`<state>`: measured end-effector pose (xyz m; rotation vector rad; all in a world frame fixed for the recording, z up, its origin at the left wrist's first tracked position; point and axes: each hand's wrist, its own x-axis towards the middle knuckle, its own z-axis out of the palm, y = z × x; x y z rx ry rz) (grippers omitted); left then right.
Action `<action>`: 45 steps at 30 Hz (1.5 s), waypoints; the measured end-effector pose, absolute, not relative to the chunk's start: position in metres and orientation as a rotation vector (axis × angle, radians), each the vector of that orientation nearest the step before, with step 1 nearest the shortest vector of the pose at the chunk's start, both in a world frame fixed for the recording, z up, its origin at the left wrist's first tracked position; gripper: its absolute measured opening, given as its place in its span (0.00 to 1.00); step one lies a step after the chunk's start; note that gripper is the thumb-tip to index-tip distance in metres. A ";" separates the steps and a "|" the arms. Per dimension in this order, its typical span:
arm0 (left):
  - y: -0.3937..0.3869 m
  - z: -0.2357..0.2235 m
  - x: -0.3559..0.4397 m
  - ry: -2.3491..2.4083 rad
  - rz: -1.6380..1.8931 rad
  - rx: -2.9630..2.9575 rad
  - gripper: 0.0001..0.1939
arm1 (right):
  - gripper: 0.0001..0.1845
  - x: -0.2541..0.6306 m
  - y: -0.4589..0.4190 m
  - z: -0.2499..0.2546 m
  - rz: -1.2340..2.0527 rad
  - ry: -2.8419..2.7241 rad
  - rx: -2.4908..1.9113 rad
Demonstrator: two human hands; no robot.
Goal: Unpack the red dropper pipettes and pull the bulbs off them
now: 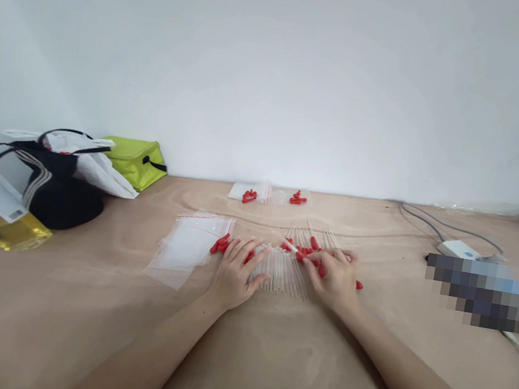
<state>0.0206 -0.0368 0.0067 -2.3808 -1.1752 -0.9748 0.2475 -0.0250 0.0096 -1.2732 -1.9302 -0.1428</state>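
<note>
My left hand [234, 273] rests on the table with its fingers apart, partly covering some small red rubber bulbs [220, 244]. Under and beside its thumb begins a row of thin clear tubes [274, 270] laid side by side. On the right, my right hand [337, 279] has thumb and forefinger closed on a red rubber bulb [301, 255]; a pale, blurred piece extends from it toward the left. More red bulbs lie loose around these fingers, on top of the tubes. Clear zip bags [186, 245] are spread left of my left hand.
Near the wall, a filled clear bag [279, 196] holds tubes and red bulbs. At the left stand a dark cap [64, 198], a lime-green bag [133, 160] and a gold packet [9, 231]. A white adapter [459, 248] with grey cables and a pixelated object [477, 291] lie right.
</note>
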 end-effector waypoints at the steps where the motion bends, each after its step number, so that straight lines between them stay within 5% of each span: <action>1: -0.037 0.007 0.021 -1.160 -0.966 -2.367 0.19 | 0.09 0.244 -0.030 0.007 -0.135 -1.975 -1.199; 10: -0.042 0.011 0.023 -1.084 -0.943 -2.363 0.05 | 0.08 0.225 -0.045 -0.003 -0.128 -2.052 -1.062; 45: -0.049 0.008 0.015 -1.199 -1.024 -2.293 0.10 | 0.12 0.247 -0.044 0.004 -0.269 -2.142 -1.004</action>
